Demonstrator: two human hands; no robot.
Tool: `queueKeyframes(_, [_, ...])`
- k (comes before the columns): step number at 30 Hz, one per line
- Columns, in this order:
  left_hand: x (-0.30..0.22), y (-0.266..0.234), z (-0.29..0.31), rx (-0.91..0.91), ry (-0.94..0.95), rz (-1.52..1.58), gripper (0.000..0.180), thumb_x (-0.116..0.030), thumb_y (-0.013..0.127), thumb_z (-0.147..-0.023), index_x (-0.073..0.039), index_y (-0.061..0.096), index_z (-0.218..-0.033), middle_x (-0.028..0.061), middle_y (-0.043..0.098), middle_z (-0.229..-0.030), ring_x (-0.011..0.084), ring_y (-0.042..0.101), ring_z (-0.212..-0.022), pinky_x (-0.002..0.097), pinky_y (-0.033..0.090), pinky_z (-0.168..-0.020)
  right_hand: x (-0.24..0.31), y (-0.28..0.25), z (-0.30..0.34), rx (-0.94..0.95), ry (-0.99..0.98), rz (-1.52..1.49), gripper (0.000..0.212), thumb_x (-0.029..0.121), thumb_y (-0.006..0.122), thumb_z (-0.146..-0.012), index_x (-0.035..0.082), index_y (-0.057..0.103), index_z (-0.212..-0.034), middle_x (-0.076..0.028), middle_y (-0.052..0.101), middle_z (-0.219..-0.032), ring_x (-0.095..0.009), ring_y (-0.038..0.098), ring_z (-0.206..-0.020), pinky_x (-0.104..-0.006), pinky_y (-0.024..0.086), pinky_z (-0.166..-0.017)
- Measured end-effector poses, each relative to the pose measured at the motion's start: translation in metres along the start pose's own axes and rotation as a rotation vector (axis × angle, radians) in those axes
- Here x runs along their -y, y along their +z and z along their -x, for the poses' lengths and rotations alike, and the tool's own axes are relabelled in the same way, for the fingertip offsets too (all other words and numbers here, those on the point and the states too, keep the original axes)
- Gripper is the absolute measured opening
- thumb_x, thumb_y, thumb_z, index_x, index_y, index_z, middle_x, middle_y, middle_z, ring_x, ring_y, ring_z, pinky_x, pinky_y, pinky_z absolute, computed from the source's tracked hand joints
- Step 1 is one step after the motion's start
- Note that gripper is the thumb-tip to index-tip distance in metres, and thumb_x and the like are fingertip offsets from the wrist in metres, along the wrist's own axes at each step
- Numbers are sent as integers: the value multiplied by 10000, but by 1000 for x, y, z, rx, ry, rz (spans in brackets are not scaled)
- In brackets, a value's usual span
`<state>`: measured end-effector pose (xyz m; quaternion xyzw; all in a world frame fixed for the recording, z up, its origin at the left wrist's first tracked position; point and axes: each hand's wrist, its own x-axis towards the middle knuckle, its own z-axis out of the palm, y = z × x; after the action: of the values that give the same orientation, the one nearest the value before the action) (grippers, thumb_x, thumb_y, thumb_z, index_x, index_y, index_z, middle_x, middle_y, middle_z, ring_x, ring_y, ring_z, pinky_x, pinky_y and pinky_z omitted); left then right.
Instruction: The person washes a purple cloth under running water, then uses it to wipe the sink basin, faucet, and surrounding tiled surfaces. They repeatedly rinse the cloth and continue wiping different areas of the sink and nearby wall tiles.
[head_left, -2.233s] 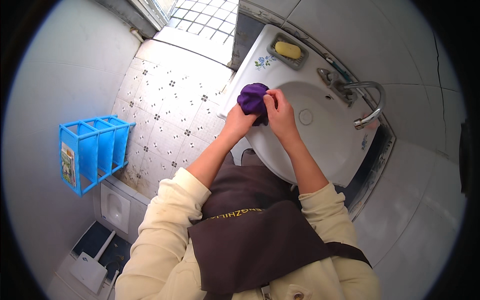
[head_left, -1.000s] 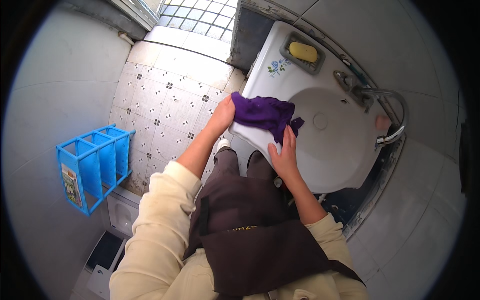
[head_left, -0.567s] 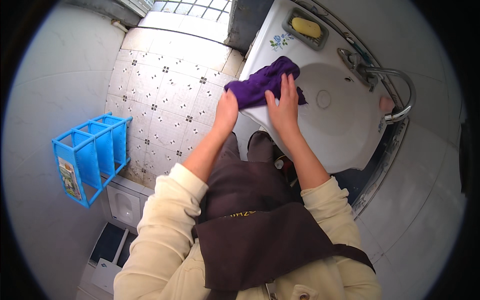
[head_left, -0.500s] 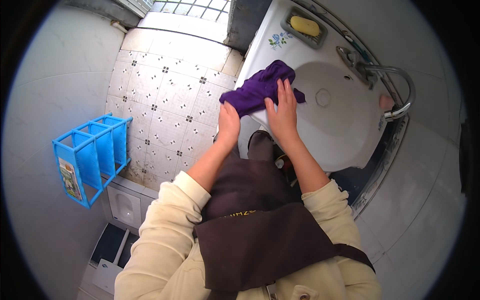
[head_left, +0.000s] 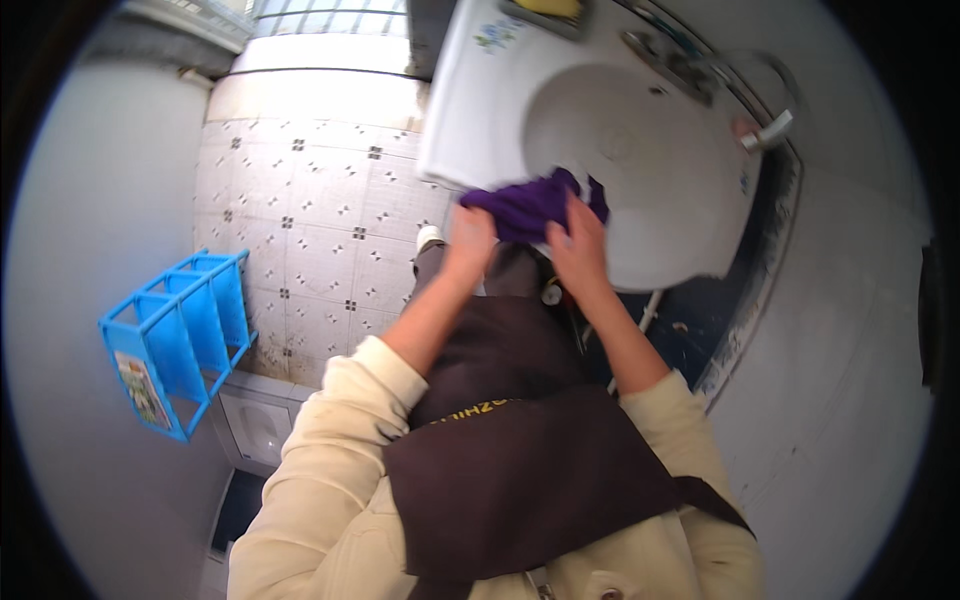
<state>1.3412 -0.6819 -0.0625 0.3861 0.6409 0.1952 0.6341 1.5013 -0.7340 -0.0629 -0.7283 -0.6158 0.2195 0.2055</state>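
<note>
A crumpled purple cloth (head_left: 528,208) stretches between my two hands at the near edge of the white washbasin (head_left: 690,235). My left hand (head_left: 470,238) is closed on the cloth's left end, beside the basin's corner. At the other end, my right hand (head_left: 580,240) grips the cloth, thumb and fingers pinching it near the bowl's rim. The cloth is slightly smeared by motion, and part of it hangs over the rim. Some of the fingertips are hidden by the fabric.
A curved tap (head_left: 770,100) stands on the basin's right side. Yellow soap (head_left: 552,6) sits in a grey soap dish (head_left: 560,25) at the far rim. A blue plastic rack (head_left: 180,340) is at left above a squat toilet (head_left: 258,428). Patterned tiles (head_left: 320,190) cover the floor.
Both hands have drawn the cloth nearer to me, off the basin's left counter. My right hand went from lying flat on it to gripping it. The view has shifted too.
</note>
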Motion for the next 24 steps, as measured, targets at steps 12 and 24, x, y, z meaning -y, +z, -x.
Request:
queueKeyframes(12, [66,100,41,521,279,469,336,-101,430,-863,-20,418,-1189,79,485,-1142,171,470,-1020,272,371,-880,-35,-39,60,44,-93,262,477,32,496,-729,166,455,-1185,-21,402,-1269,-250,300,-1223,-546,205,-962])
queueKeyframes(24, [16,194,71,591,-644,419,220,-53,418,-838,19,439,-1044,130,548,-916,239,590,-743,341,522,-648,-161,-119,38,-62,-7,110,309,-7,484,-753,78,550,-1043,-91,484,-1182,-298,428,-1107,-395,348,-912])
